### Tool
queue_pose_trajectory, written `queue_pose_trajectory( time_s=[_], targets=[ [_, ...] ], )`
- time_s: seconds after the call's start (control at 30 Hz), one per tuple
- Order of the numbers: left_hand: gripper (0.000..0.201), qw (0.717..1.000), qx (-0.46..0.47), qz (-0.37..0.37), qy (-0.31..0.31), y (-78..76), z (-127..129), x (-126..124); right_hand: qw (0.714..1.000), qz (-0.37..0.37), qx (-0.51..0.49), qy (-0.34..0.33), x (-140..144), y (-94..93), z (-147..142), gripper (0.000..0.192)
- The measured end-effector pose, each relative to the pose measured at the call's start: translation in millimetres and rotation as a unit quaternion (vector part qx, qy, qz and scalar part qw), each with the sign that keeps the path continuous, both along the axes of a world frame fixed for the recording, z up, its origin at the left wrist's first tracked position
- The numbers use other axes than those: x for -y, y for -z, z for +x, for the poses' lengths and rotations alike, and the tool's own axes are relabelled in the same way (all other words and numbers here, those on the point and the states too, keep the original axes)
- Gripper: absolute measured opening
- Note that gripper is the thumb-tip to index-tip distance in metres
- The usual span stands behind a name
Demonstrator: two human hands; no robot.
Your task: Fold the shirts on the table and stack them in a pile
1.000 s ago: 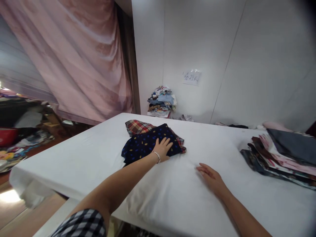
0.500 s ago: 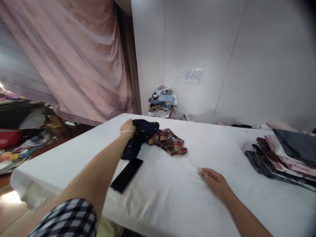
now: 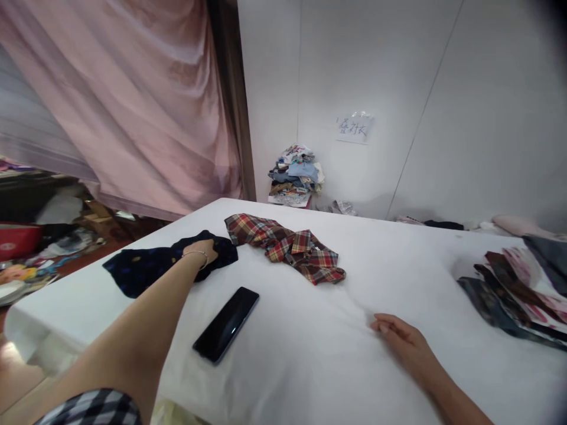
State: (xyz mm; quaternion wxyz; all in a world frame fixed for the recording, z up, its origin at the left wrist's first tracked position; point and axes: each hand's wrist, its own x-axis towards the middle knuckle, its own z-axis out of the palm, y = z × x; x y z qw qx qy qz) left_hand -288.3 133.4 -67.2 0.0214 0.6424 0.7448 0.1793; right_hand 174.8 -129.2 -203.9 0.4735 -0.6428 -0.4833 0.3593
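Observation:
My left hand (image 3: 202,252), with a bracelet at the wrist, is closed on a dark navy patterned garment (image 3: 148,268) at the left of the table. The arm hides part of the cloth. Just right of it lies a crumpled red, brown and yellow plaid shirt (image 3: 283,242). My right hand (image 3: 401,337) is low over the table's right half, its thumb and forefinger pinching a raised fold of the white tablecloth (image 3: 310,342). A black phone (image 3: 227,324) lies in front of the two garments.
At the right edge stands a stack of folded clothes (image 3: 518,289). Behind the table, a tall clothes pile (image 3: 296,177) leans by the white wall, under a handwritten paper sign (image 3: 354,128). A pink curtain (image 3: 177,106) hangs at the left, above floor clutter.
My left hand has moved left and nearer with the navy garment, which now spreads out leftward. More of the plaid shirt shows. My right hand keeps its pinch, and the view has shifted slightly.

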Motion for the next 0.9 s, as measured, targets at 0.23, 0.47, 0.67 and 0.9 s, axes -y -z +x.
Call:
queue_pose_trajectory(
  time_s=[0.23, 0.47, 0.67, 0.9],
  targets=[
    [0.074, 0.961, -0.121, 0.013, 0.249, 31.3, 121.3, -24.1, 1.000, -0.011, 0.008, 0.004, 1.0, 4.2, 2.7, 0.050],
    [0.057, 0.968, -0.140, -0.036, 0.206, 61.6, 181.0, -55.5, 1.000, -0.004, -0.016, 0.009, 1.6, -4.2, -2.6, 0.045],
    [0.034, 0.980, -0.113, 0.050, 0.158, 17.2, 177.9, -69.3, 0.998, 0.017, -0.056, -0.001, 0.2, 3.7, -3.5, 0.043],
    [0.045, 0.875, -0.060, 0.297, 0.377, -92.2, 231.3, -22.0, 0.959, 0.060, -0.275, 0.016, -7.5, -1.3, 9.5, 0.063]
  ],
)
